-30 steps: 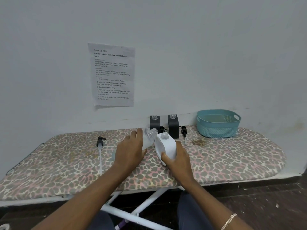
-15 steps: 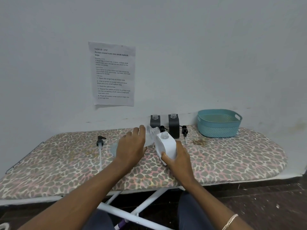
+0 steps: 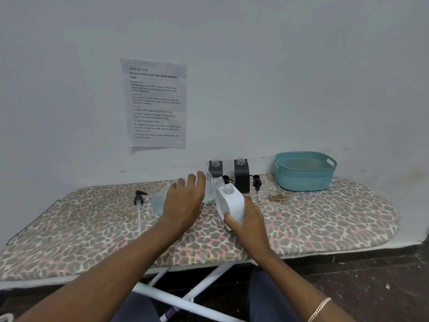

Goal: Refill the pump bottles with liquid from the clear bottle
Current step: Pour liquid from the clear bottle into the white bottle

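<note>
Both hands hold on; clear bottle (image 3: 212,185) has tipped higher.

The left hand (image 3: 184,203) covers the middle of the clear bottle (image 3: 160,202), so the grip and the liquid level cannot be read; only its base and its neck show. The right hand (image 3: 249,220) hides the lower part of the white bottle (image 3: 231,203). The fine print on the wall sheet (image 3: 155,103) is too small to read, a pump (image 3: 226,179) is partly hidden behind the bottles, and both forearms run off the lower edge.
</note>
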